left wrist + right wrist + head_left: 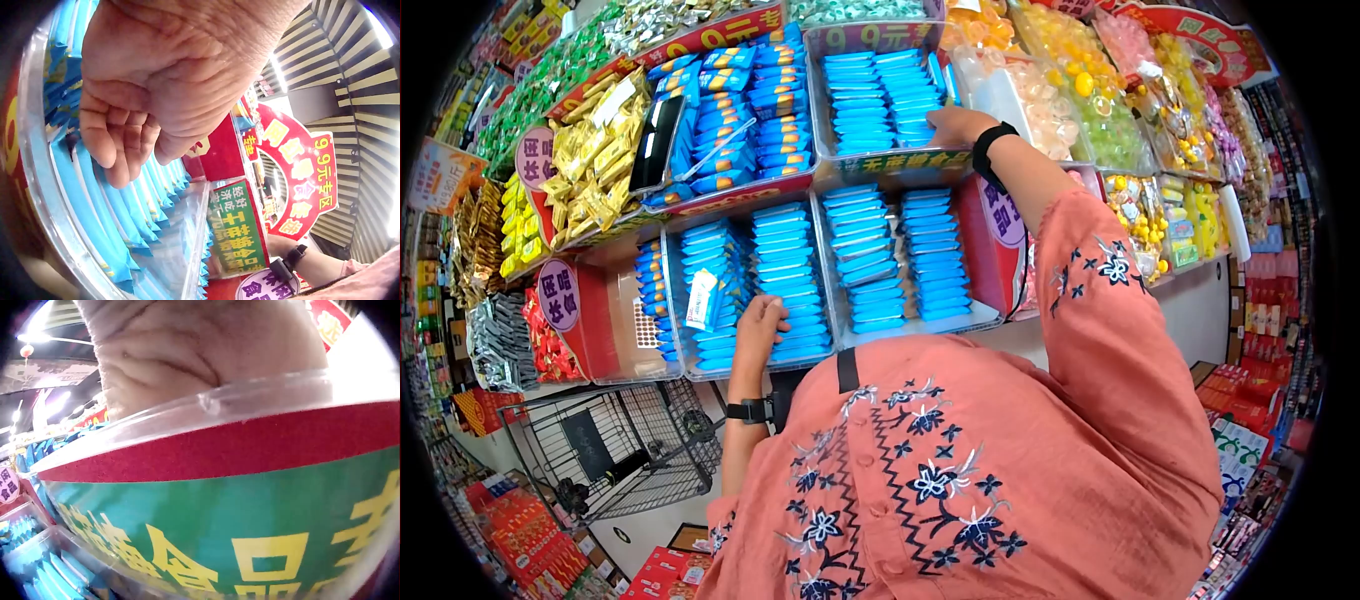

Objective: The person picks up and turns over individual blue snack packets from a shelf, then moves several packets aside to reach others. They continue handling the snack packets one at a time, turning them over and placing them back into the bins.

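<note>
In the head view my left hand point(758, 326) is over a lower bin of blue snack packets point(786, 270) standing in rows. Its fingers hang loosely bent just above the packets point(100, 206) in the left wrist view, with nothing between them. A white-labelled packet point(702, 298) lies nearby on the row to its left. My right hand point(960, 128) reaches into the upper bin, beside the right-hand row of blue packets point(903, 95). In the right wrist view the bin's clear rim point(212, 403) hides its fingers, and I cannot tell whether they hold a packet.
Gold-wrapped sweets point(595, 160) fill a bin on the left, with a black panel point(656, 143) leaning beside them. Clear divider walls separate the bins. A wire shopping cart point(640, 455) stands at the lower left. Jelly cups point(1050, 105) are piled at the right.
</note>
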A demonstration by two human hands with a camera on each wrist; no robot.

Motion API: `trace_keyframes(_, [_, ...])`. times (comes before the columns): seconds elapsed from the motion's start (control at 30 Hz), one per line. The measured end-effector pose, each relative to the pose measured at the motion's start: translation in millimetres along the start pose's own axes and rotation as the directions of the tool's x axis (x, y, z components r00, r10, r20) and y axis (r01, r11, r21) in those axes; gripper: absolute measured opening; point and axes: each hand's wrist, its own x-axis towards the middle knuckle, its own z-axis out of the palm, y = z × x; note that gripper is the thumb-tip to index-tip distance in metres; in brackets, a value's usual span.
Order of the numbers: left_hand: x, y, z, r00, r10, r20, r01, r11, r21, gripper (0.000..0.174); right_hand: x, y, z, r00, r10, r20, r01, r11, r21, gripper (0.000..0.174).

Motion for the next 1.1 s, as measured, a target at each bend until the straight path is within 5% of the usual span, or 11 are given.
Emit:
trace_keyframes(0.27, [-1.6, 4.5, -0.6, 1.0, 0.007, -0.002, -0.007, 1.0, 0.014, 0.033, -16.6, -13.5, -29.4, 0.996, 0.06, 0.063, -0.062, 0.997, 0.039, 0.062])
trace_keyframes(0.53, [-6.2, 12.3, -1.5, 1.0, 0.013, 0.005, -0.013, 1.0, 0.019, 0.034, -48.1, -17.4, -64.8, 0.992, 0.084, -0.098, -0.043, 0.93, 0.365, 0.06])
trace_keyframes(0.8, [-26.2, 82.5, 4.6, 0.988, 0.145, 0.045, -0.14, 0.985, -0.102, 0.04, -92.2, -88.3, -43.4, 0.953, -0.195, -0.232, 0.292, 0.39, 0.873, 0.054])
trace_keyframes(0.83, [-29.4, 95.9, 7.4, 0.986, 0.158, 0.057, -0.15, 0.981, -0.119, 0.041, -86.4, -97.3, -30.9, 0.954, -0.265, -0.144, 0.247, 0.414, 0.876, 0.055])
trace_keyframes(0.93, [-29.9, 110.8, 16.3, 0.973, 0.211, 0.095, -0.187, 0.959, -0.215, 0.048, -81.4, -145.7, 20.2, 0.927, -0.368, -0.071, 0.147, 0.183, 0.972, 0.053])
trace_keyframes(1.03, [-34.6, 117.7, 22.1, 0.98, 0.19, 0.061, -0.165, 0.945, -0.284, 0.056, -83.3, -177.4, 54.2, 0.939, -0.342, 0.034, 0.076, 0.303, 0.95, 0.047])
trace_keyframes(1.1, [-32.1, 109.3, 21.1, 0.984, 0.165, 0.061, -0.14, 0.943, -0.302, 0.058, -76.6, -194.6, 82.8, 0.947, -0.316, 0.063, 0.025, 0.267, 0.963, 0.046])
